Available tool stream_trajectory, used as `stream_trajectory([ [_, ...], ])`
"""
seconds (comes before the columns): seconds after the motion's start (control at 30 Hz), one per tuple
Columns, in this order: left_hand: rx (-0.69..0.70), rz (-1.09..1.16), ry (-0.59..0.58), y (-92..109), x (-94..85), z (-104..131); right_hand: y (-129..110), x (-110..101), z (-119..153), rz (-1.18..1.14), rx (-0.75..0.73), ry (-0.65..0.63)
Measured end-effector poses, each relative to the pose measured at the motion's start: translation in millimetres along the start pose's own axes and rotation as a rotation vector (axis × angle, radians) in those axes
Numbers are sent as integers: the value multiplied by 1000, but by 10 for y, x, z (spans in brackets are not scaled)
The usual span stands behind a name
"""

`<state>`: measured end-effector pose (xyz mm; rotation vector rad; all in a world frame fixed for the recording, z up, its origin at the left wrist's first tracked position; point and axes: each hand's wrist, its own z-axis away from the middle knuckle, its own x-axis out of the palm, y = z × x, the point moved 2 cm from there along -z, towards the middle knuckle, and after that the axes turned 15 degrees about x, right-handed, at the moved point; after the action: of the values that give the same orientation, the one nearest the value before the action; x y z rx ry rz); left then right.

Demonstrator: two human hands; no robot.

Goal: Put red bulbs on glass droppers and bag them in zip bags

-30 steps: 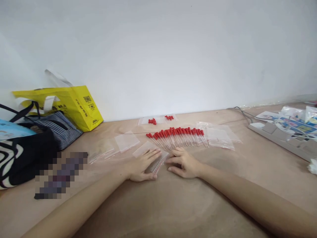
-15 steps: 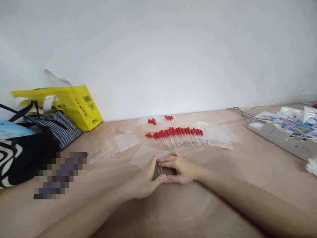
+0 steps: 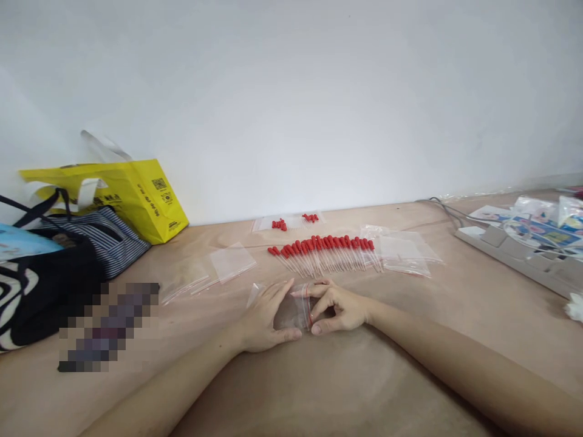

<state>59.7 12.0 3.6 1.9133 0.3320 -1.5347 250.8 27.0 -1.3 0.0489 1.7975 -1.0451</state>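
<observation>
A clear zip-lock bag [image 3: 298, 308] with a red-lined mouth lies between my hands on the table. My left hand [image 3: 266, 318] lies over its left part, with the fingers stretched out and the thumb spread away from them. My right hand [image 3: 339, 308] is at the bag's mouth on the right. Its thumb and curled index finger come together at the red edge, while another finger reaches along the top of the mouth. Just beyond my hands, a row of thin clear droppers [image 3: 328, 252] with red bulbs lies fanned out.
Flat zip-lock bags lie to the left [image 3: 233, 262] and right [image 3: 403, 247]. At the back, bags [image 3: 291, 222] hold red pieces. A yellow bag [image 3: 155, 200] and a striped bag [image 3: 121, 237] stand left, near a blurred dark object [image 3: 112, 328]. A white power strip [image 3: 514, 252] lies right.
My hands have moved apart at the thumbs. The left hand has spread flatter over the bag, and the bag's mouth has shifted slightly right toward my right fingers.
</observation>
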Motion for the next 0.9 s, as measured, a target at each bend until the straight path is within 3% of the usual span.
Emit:
stream_trajectory([
  [0.17, -19, -24, 65, -11, 13, -1, 120, -72, -88, -158, 78, 77],
  [0.33, -21, -32, 80, -2, 16, -16, 435, -381, -432, 12, 604, 570],
  [0.4, -28, -32, 92, 5, 22, -20, 511, -460, -594, 92, 757, 642],
  [0.63, -72, -44, 129, 53, 83, -27, 579, -441, -891, 163, 937, 617],
  [0.9, -34, -58, 176, 56, 116, -33, 470, -471, -948, 148, 946, 617],
])
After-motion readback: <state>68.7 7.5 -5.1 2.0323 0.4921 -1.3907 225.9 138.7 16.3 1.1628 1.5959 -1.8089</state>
